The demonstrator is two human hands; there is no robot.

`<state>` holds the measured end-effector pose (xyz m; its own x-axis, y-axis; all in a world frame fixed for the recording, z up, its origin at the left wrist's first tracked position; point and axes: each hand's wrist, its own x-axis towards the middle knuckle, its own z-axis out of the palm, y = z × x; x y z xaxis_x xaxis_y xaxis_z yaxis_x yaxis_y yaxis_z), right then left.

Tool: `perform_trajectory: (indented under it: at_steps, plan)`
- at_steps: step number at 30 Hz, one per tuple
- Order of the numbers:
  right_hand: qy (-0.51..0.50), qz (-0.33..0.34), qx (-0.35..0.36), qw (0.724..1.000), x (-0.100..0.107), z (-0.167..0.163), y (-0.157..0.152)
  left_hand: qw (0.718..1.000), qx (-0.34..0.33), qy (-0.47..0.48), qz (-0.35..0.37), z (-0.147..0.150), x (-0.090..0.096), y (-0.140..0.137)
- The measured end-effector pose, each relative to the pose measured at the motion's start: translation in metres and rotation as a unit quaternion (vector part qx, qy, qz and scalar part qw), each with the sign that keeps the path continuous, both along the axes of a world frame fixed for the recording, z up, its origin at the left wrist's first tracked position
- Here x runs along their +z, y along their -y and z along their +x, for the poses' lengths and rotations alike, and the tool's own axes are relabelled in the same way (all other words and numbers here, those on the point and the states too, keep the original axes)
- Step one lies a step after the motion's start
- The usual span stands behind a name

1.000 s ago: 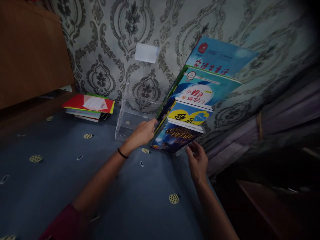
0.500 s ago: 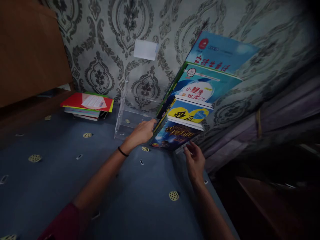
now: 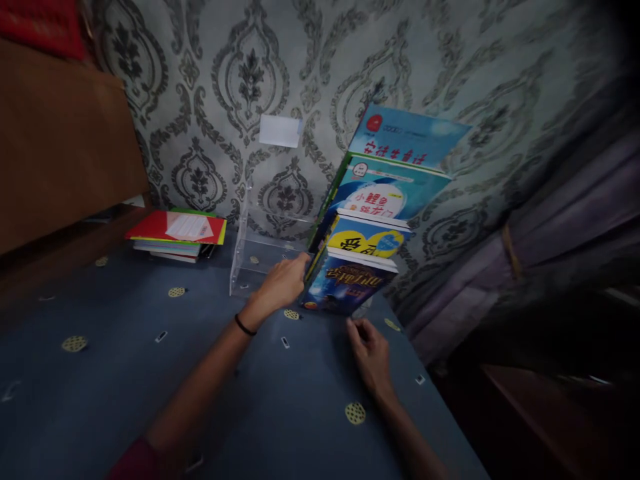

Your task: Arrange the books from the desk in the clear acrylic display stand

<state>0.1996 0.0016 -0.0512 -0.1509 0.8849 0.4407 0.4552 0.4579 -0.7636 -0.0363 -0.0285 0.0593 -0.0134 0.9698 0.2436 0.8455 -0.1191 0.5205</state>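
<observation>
Several picture books stand in stepped rows in a clear acrylic book rack [image 3: 239, 260], filling its right side. At the front is a dark blue book [image 3: 345, 283], with a blue and yellow book [image 3: 363, 235], a teal book [image 3: 395, 190] and a light blue book [image 3: 413, 133] behind it. My left hand [image 3: 284, 283] is closed against the left edges of the front books, its fingertips partly hidden there. Below the dark blue book's lower edge, my right hand [image 3: 371, 353] has thumb and forefinger pinched together; what lies between them cannot be made out.
A stack of books topped by a red one [image 3: 147, 227] lies left of the rack. A wooden cabinet [image 3: 65, 147] borders the left side, a patterned wall [image 3: 250, 73] the back. Purple curtains [image 3: 555, 240] hang at right, beyond the edge of the blue tablecloth [image 3: 200, 380].
My right hand has moved left and toward me, to below the front book, and its fingers have drawn together. The left hand stays at the books. The camera view has shifted slightly.
</observation>
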Motion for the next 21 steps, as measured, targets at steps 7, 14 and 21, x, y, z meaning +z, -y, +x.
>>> perform_trajectory:
  at_steps: [7, 14, 21]
  plan:
    - [0.118, -0.036, 0.126, 0.984, -0.003, -0.008, 0.012, 0.998, -0.004, -0.048, -0.031, -0.021, -0.004, 0.037]
    - [0.143, -0.029, 0.174, 0.974, -0.014, -0.025, 0.020, 0.997, 0.078, -0.018, 0.023, -0.121, -0.027, 0.080]
    - [0.139, -0.050, 0.250, 0.957, -0.023, -0.050, 0.055, 0.945, 0.286, -0.156, 0.019, -0.205, -0.020, 0.088]
